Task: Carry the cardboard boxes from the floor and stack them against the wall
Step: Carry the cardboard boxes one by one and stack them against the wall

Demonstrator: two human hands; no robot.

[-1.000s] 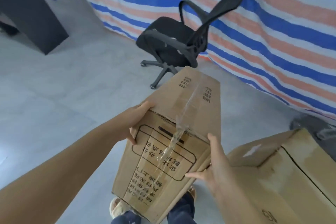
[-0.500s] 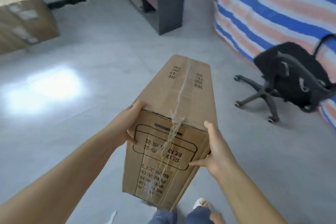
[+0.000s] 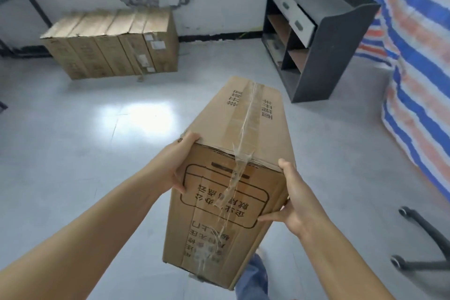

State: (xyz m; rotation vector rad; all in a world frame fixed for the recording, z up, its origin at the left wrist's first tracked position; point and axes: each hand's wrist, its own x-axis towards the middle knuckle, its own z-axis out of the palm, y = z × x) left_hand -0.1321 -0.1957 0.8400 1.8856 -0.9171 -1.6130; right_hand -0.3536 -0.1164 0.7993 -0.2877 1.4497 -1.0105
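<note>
Row of boxes (image 3: 112,42) already standing against wall (image 3: 219,5), far left. Left hand (image 3: 179,165) gripping carried box (image 3: 233,170) at left edge, box being held above floor, centre. Right hand (image 3: 291,198) clasping right edge. Carrying half done; walking over and placing remaining, I judge.

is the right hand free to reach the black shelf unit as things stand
Probably not. The right hand grips the carried cardboard box, as does the left hand, and the black shelf unit stands well ahead across open floor.
</note>
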